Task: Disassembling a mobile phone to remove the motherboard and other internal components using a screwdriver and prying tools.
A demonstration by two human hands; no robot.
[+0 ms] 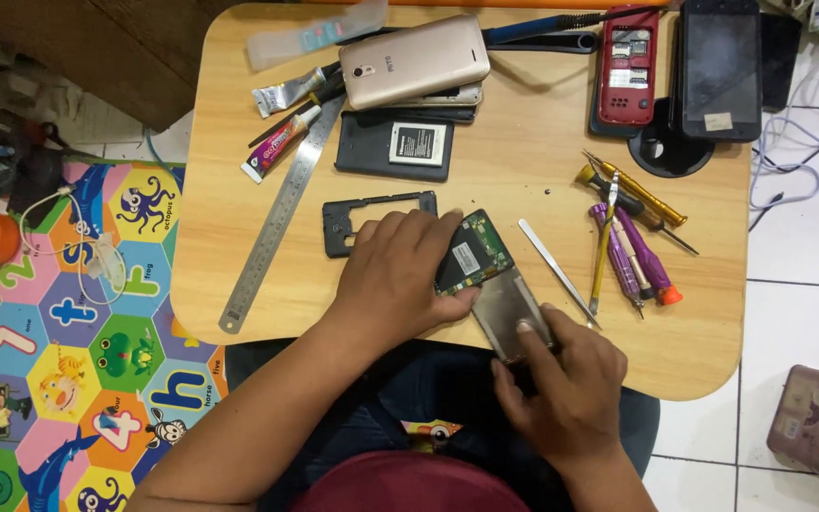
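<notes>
Small wooden table (523, 180), tools all over. Opened phone body (490, 284) lies near the front edge, circuit board showing, metal shield plate at its lower end. Left hand (395, 275) lies flat over its upper left part, fingers together, pressing it down. Right hand (571, 374) grips the lower end, thumb on the plate, fingers curled under. Likely best to keep the left palm steady and lift with even thumb pressure, no twisting of the board. Steel ruler (282, 213) left, black frame (343, 223) just behind the left hand, tweezers (556, 270) and screwdrivers (632, 246) right.
</notes>
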